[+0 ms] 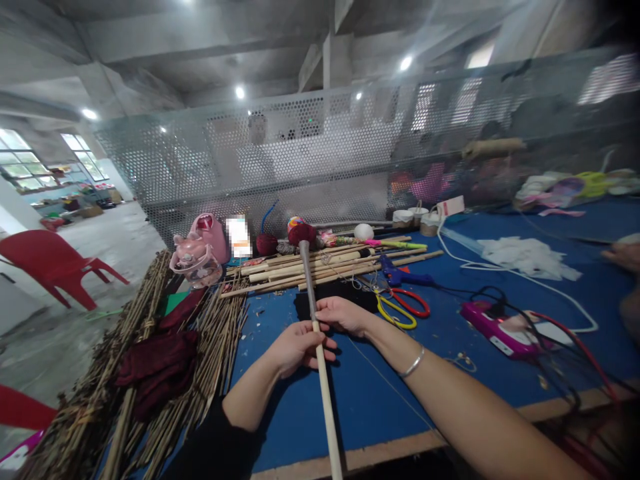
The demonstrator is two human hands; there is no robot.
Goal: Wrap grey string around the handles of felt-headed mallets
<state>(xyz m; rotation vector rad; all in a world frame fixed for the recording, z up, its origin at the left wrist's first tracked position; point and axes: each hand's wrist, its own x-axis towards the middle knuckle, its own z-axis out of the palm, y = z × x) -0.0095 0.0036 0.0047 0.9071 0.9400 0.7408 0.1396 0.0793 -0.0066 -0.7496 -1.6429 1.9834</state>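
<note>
A long pale wooden stick (327, 400) slants up from the table's front edge, its upper part wrapped in grey material (308, 277). My left hand (295, 348) is closed around the stick just below the grey part. Higher up, my right hand (345, 316) pinches the stick at the lower end of the grey wrapping. A thin thread (385, 377) runs from near my hands toward the front edge. Behind them lies a black cloth (357, 297). The grey part's top end overlaps a dark red ball (301, 233) in view; whether they touch is unclear.
Scissors (403, 308), a blue glue gun (403, 272) and a magenta power strip (505, 330) lie right on the blue table (370, 413). Twig bundles (215, 360) and dark red cloth (160, 363) are left. Wooden rods (280, 272) lie behind. Another person's hand (623, 253) is far right.
</note>
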